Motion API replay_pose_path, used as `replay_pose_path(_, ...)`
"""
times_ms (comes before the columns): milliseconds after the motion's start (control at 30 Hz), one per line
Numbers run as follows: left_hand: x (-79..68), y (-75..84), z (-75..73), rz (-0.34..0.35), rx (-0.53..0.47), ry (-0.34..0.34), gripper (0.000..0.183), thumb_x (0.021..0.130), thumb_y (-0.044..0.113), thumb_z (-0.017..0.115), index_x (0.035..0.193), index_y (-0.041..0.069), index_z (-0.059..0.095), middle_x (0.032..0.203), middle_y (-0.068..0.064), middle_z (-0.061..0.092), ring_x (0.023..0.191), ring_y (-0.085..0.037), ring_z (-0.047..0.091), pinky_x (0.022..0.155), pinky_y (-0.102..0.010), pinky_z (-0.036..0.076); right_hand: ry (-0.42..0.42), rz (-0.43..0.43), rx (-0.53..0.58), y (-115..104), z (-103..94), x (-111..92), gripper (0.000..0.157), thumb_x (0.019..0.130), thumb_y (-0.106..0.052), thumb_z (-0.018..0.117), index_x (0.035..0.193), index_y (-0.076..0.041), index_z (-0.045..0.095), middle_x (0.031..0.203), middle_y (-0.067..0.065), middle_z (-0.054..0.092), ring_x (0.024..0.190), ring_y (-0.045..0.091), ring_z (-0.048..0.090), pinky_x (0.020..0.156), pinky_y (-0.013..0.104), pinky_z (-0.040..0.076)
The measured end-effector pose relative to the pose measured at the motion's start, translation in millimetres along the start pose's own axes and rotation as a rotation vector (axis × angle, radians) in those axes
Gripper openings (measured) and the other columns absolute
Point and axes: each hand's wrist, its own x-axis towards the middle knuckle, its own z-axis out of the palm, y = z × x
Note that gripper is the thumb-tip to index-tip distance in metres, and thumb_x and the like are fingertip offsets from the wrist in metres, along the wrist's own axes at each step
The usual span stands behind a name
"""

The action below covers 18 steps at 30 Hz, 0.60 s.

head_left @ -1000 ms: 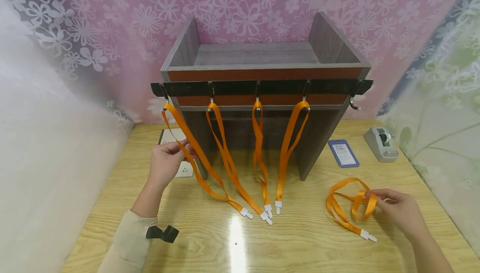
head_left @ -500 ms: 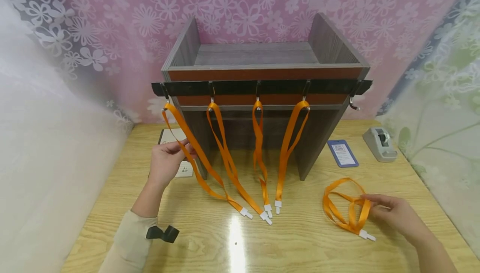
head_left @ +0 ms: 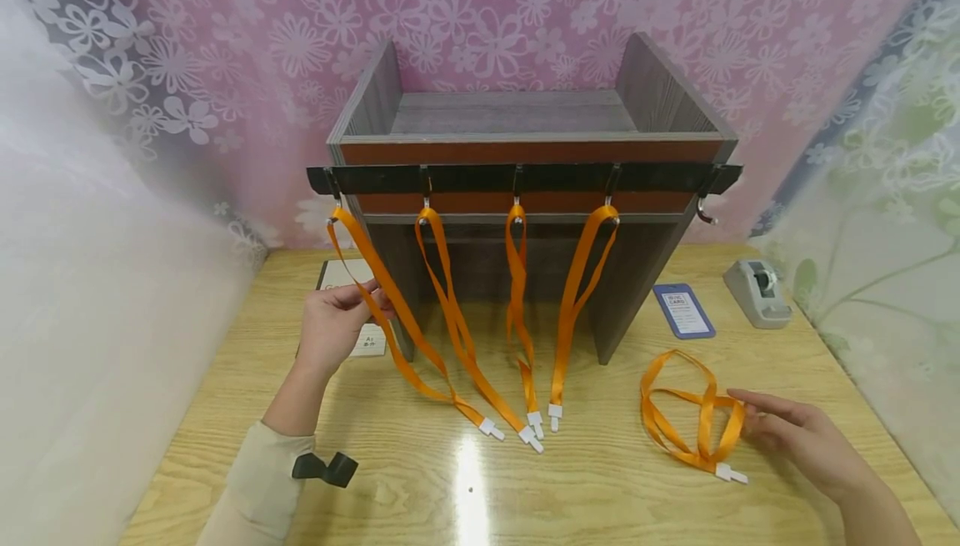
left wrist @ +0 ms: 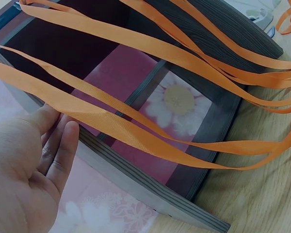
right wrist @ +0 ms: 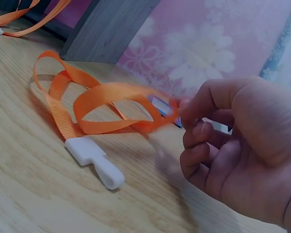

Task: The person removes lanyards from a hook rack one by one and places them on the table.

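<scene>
The loose lanyard [right wrist: 104, 95], still unhung, slid slightly left, pinched by the right hand [head_left: 801, 439]; left hand [head_left: 332, 326] fingers gripped the leftmost lanyard [left wrist: 126, 131].

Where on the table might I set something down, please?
The widest bare patch of table lies in front of the hanging lanyards, between the left sleeve and the loose lanyard. Another lies left of the left hand. The right is crowded by that lanyard, the right hand, card holder and tape dispenser.
</scene>
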Motion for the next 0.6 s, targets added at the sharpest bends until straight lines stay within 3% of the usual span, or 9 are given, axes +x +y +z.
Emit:
replay_pose_path(133,-0.3,0.0,0.4,-0.004,-0.003,-0.002,0.033,0.094,0.017,0.071,0.112,-0.011,0.071,0.072,0.008,0.076,0.069,-0.015,0.075,0.071,-0.029,0.064,-0.004,-0.02,0.021,-2,-3.1,-2,0.038,0.104,-0.007,0.051,0.142,-0.002,0.054,0.11,-0.017,0.065,0.092,-0.001,0.061,0.074,0.019,0.058)
replay_pose_path(300,0.4,-0.8,0.8,0.003,-0.008,-0.007,0.032,0.095,0.016,0.07,0.108,-0.013,0.071,0.073,0.011,0.075,0.07,-0.02,0.076,0.071,-0.03,0.064,-0.001,-0.029,-0.003,-12,-5.7,-1,0.04,0.106,-0.008,0.048,0.145,-0.002,0.051,0.116,-0.021,0.062,0.101,-0.008,0.059,0.081,0.014,0.057)
replay_pose_path(600,1.2,-0.5,-0.9,0.004,0.01,-0.009,0.033,0.095,0.018,0.07,0.108,-0.012,0.072,0.072,0.01,0.075,0.067,-0.012,0.074,0.071,-0.029,0.064,0.064,-0.001,-0.071,-38,-7.9,1,0.043,0.106,-0.017,0.05,0.148,-0.005,0.047,0.124,-0.035,0.055,0.11,-0.02,0.053,0.081,0.01,0.055)
